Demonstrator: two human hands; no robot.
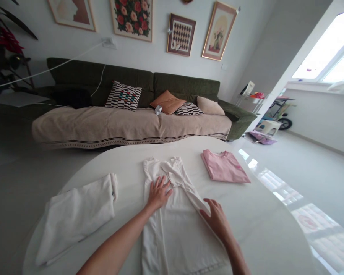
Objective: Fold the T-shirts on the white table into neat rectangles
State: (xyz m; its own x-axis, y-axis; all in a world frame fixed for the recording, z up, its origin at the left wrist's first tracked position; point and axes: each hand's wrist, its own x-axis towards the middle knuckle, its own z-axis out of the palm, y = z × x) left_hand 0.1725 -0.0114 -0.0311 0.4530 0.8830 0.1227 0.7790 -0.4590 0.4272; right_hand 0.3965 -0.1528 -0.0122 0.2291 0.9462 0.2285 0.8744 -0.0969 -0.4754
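Observation:
A white shirt (186,233) lies spread on the white table before me, its left side turned inward in a long strip and a sleeve bunched near the top. My left hand (158,194) rests flat on its upper part with the fingers spread. Beside the shirt's right edge is my right hand (216,217), thumb and fingers apart, with nothing visibly gripped; whether the fingertips touch the fabric I cannot tell. A folded pink shirt (225,167) lies at the back right. To the left is a folded white cloth item (80,214), its exact kind unclear.
The round-edged white table (263,225) has floor along its right side. Behind it stands a dark green sofa (186,84) with a beige cover (132,126) and several cushions. A white cable (74,59) hangs across the far left.

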